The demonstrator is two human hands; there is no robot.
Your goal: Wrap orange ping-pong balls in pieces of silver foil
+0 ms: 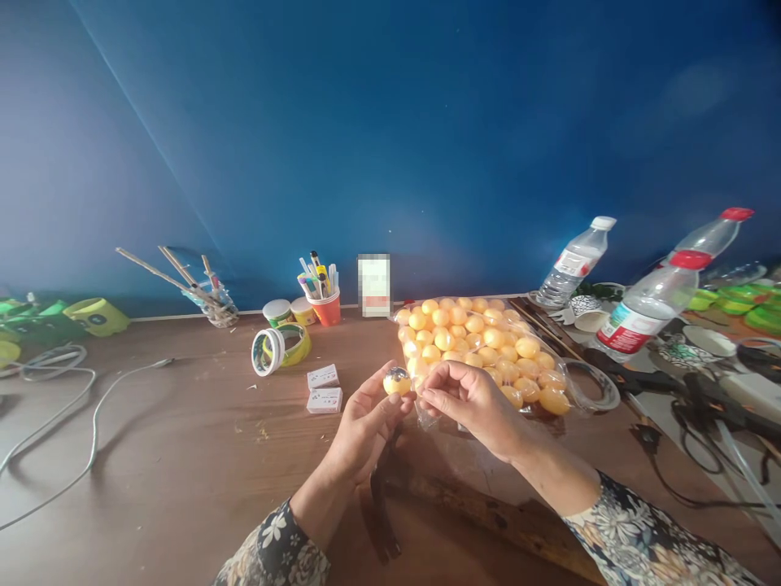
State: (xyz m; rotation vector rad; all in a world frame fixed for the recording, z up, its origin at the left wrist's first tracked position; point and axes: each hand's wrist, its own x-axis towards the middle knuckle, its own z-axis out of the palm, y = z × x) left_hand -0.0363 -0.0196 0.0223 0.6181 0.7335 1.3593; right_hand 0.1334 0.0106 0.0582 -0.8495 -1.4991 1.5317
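Between the thumb and fingers of my left hand (pixel 366 423) is a small orange ball (pixel 397 382) with a dark, shiny patch on its top. Close beside the ball on its right, my right hand (pixel 473 403) has its thumb and index finger pinched together; whatever they may hold is too small to make out. Behind my right hand lies a clear plastic bag (pixel 488 342) filled with several more orange balls. A dark, narrow strip (pixel 383 496) shows on the table below my hands.
Left of my hands are small white boxes (pixel 324 400), tape rolls (pixel 268 352) and an orange cup (pixel 325 308) of pens. Water bottles (pixel 647 305) and black cables (pixel 665 480) are at the right. A white cable (pixel 94 439) crosses the brown table (pixel 201 472).
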